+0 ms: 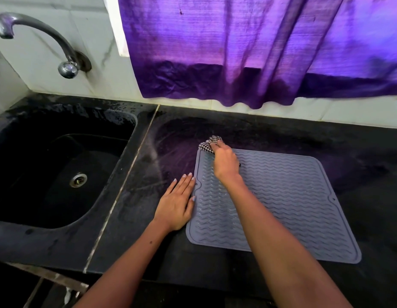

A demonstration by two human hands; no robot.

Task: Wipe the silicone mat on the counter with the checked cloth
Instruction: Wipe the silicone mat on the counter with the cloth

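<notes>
A grey silicone mat (288,196) with wavy ridges lies flat on the black counter (359,152). My right hand (224,162) is closed on a bunched black-and-white checked cloth (209,143) and presses it on the mat's far left corner. Most of the cloth is hidden under my fingers. My left hand (177,203) lies flat, fingers spread, on the counter against the mat's left edge, with the thumb resting on the mat.
A black sink (60,165) with a metal drain sits to the left. A metal tap (37,38) comes out of the tiled wall above it. A purple curtain (259,52) hangs behind the counter.
</notes>
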